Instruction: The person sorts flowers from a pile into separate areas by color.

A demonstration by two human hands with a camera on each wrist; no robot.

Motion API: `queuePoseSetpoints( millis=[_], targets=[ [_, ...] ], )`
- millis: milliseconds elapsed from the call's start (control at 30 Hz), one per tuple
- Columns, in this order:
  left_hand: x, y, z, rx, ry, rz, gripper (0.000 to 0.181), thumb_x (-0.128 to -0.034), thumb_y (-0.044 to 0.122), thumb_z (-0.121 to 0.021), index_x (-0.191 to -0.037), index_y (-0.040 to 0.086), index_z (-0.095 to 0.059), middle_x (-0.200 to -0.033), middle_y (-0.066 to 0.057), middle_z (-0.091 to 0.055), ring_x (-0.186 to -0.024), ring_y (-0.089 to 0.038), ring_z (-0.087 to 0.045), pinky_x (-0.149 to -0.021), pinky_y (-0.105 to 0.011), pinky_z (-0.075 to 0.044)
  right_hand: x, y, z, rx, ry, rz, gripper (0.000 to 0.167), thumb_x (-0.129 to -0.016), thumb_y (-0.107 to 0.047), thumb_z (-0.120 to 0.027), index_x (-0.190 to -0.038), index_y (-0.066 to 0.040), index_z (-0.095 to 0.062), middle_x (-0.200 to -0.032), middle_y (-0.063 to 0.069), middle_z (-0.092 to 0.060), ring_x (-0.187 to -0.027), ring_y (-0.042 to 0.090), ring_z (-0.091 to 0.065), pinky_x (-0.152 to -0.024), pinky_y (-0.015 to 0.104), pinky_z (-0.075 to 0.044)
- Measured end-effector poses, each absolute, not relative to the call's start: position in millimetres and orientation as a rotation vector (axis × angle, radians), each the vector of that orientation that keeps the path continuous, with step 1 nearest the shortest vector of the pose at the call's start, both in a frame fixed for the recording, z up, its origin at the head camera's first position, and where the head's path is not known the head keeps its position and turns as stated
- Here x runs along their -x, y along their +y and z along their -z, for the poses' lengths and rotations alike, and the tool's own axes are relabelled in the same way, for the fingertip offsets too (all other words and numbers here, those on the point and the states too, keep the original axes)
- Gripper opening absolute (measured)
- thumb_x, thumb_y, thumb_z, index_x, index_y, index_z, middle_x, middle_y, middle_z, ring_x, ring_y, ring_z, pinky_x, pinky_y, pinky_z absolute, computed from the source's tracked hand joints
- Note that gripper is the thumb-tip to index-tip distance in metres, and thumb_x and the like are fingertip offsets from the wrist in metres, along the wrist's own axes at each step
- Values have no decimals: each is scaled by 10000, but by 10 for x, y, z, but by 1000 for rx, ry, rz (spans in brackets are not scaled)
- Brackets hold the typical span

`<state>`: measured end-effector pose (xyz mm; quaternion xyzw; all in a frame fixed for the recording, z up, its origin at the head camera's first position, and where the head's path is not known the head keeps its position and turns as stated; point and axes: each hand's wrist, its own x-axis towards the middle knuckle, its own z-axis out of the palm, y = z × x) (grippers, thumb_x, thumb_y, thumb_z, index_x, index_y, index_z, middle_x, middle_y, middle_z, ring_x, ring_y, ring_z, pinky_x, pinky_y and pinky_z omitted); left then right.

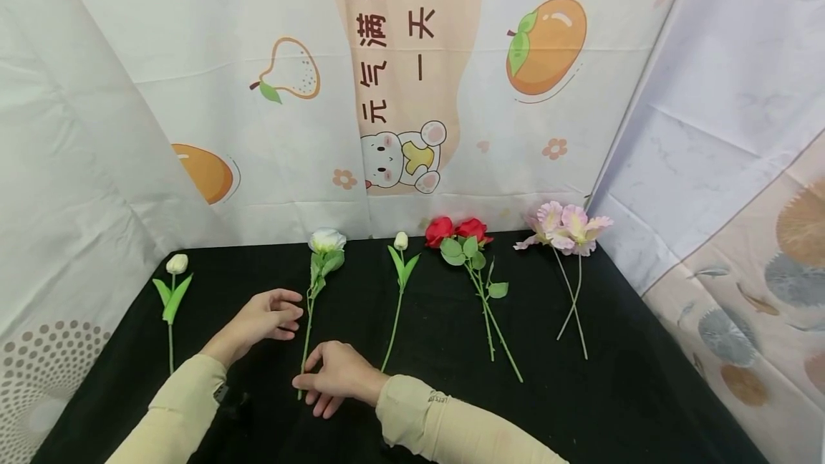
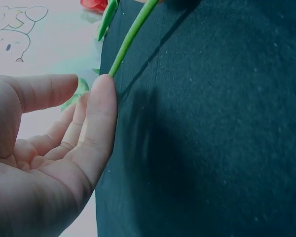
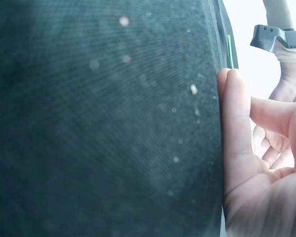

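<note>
A single white rose [image 1: 326, 240] with green leaves lies on the black cloth, its stem pointing toward me. My right hand [image 1: 340, 380] pinches the lower end of that stem between thumb and fingers; in the right wrist view a thin green stem [image 3: 230, 52] shows just past the fingertips. My left hand [image 1: 261, 324] hovers left of the stem with fingers loosely bent and nothing gripped. In the left wrist view, the left index fingertip [image 2: 103, 84] is close to the green stem [image 2: 130, 37]; whether they touch I cannot tell.
White tulips lie at far left [image 1: 174, 285] and right of the rose [image 1: 401, 263]. Farther right are two crossed red roses [image 1: 473, 235] and two crossed pink flowers [image 1: 567, 228]. A printed curtain [image 1: 258, 127] hangs behind the black cloth [image 1: 438, 407].
</note>
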<state>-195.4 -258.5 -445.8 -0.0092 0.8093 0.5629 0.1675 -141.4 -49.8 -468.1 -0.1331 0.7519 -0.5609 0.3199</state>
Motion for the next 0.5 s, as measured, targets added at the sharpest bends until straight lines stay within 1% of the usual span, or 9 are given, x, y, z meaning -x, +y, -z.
queuePoseSetpoints(
  millis=[300,500],
  targets=[
    [1914,-2641,4487,76,2305,-1569,413,-1010,137,-642,-1344,-61,-502,-1147,-179,-630,-935,-257,-669,-782,-398,-611,1446,-476,4664,324,1966,1465,147,-943,-142,-743,-966,-116,-600,-662,108,-698,-480,209,-658,-426,354,-565],
    [1904,-2706,4451,61,2332,-1512,415,-1012,175,-647,-1328,-60,-516,-1173,-187,-632,-944,-263,-672,-781,-404,-611,1492,-427,4619,344,1955,1451,105,-955,-160,-731,-948,-122,-634,-682,113,-704,-503,218,-665,-434,358,-568]
  ],
)
